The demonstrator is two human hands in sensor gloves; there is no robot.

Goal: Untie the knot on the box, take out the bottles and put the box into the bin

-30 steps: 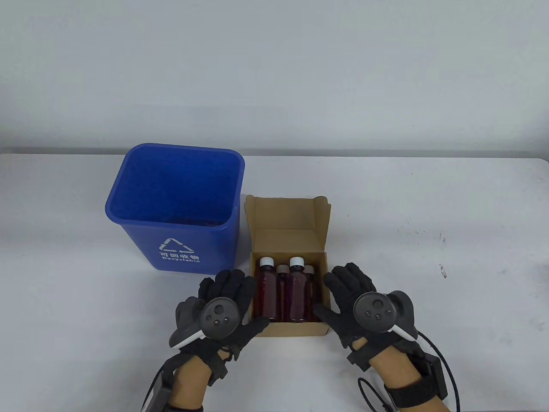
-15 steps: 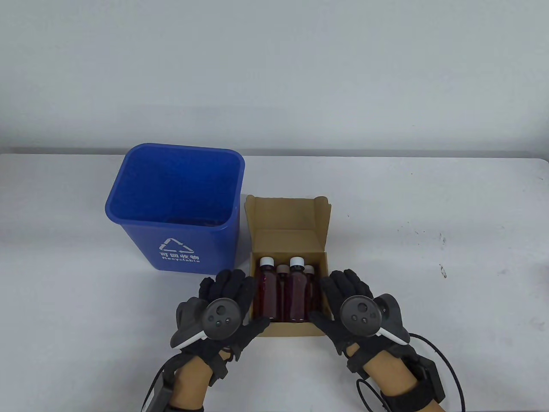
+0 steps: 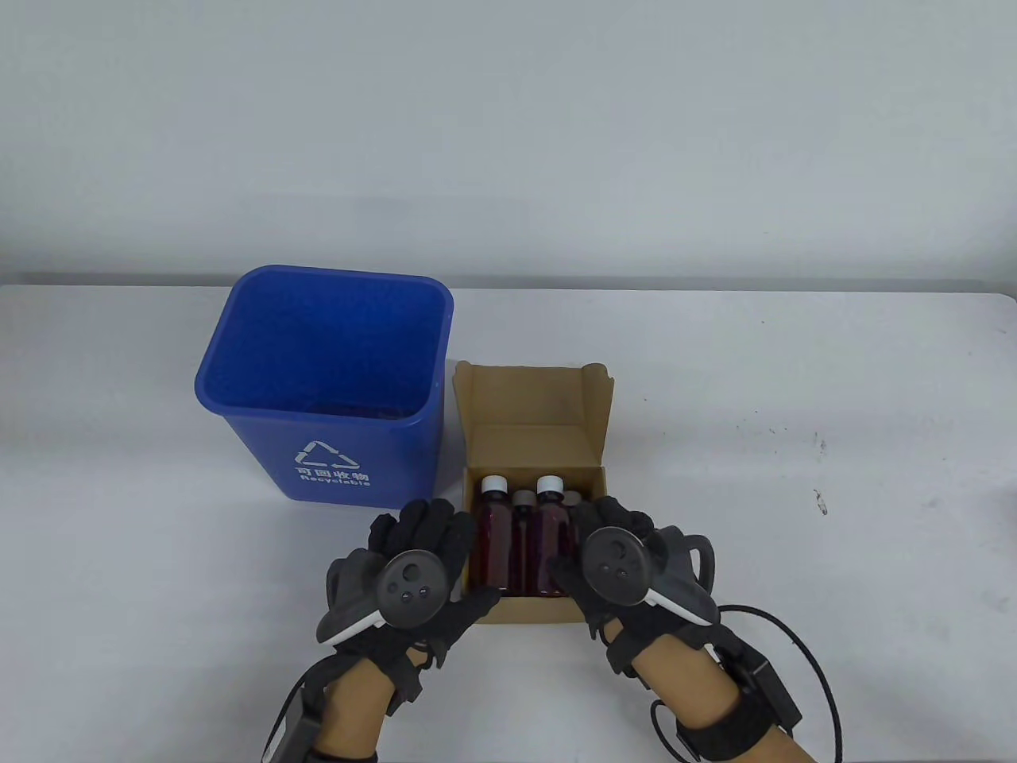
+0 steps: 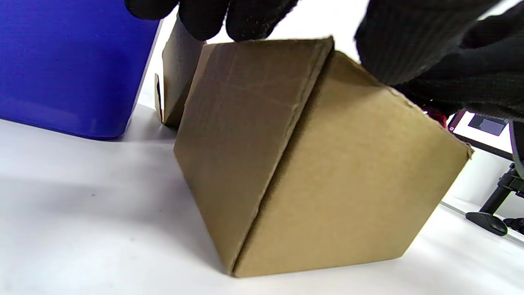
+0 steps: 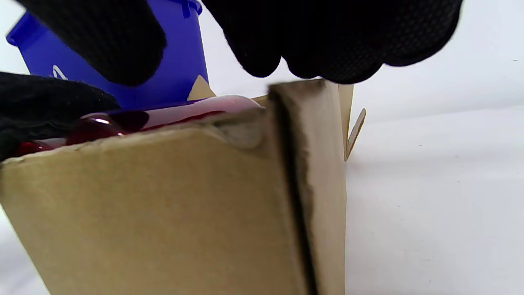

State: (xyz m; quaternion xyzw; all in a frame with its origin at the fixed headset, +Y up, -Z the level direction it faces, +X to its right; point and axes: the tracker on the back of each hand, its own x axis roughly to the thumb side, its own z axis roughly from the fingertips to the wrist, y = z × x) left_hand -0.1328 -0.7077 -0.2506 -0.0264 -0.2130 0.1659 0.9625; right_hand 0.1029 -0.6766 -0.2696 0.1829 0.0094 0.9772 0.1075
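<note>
The cardboard box (image 3: 534,509) is sitting open on the bench (image 3: 794,477), lid flap standing up at the far side, directly ahead of the person and just to the right of the blue recycling bin (image 3: 326,389). No cord or knot is showing on it, so the untying step appears finished. Four bottles (image 3: 524,540) of dark red liquid are lying inside, white caps pointing away from the person, long axes running near-to-far, packed side by side and filling the near half of the box.

The left hand (image 3: 421,568) is resting against the box's left wall, fingers fairly straight along the top edge and thumb lying across the near left corner; it is bracing the box, not gripping it. The right hand (image 3: 616,556) is reaching over the right wall, its fingers extended above the rightmost bottles. In the right wrist view the fingertips (image 5: 262,49) are hovering above the box rim with the red bottles just below; they are curled round nothing. Whether they are touching a bottle cannot be told.

Judgement: the right hand is the nearer one to the bottles and is placed to take the first one out, closing across the bottle's width from above, while the left hand steadies the box.

The bench is white, with small dark specks to the right. A plain pale wall is standing behind it.
</note>
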